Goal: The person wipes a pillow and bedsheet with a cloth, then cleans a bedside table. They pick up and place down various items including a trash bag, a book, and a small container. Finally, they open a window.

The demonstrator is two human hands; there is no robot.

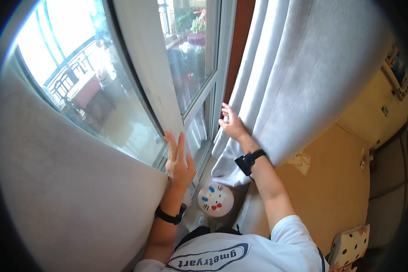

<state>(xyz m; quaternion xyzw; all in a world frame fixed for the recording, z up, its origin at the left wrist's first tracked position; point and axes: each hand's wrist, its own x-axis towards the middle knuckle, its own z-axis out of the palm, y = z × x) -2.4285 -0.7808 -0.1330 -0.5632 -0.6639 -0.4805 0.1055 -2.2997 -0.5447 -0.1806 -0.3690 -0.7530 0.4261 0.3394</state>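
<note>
My left hand (179, 165) lies against the white frame (149, 68) of a glass door, its fingers apart and pointing up. A grey curtain (74, 183) hangs beside that arm and covers the lower left of the glass. My right hand (233, 125) is at the edge of a second pale curtain (292, 78), fingers spread and slightly bent. Whether its fingertips touch the cloth or hover in front of it I cannot tell. Between the two hands a narrower glass panel (193, 61) shows in its white frame.
Low before my feet stands a round pink stool (216, 200) with a cartoon cat face. On the right is a bed-like tan surface (316, 190) with a polka-dot cushion (350, 241). Beyond the glass are a balcony railing (71, 69) and furniture.
</note>
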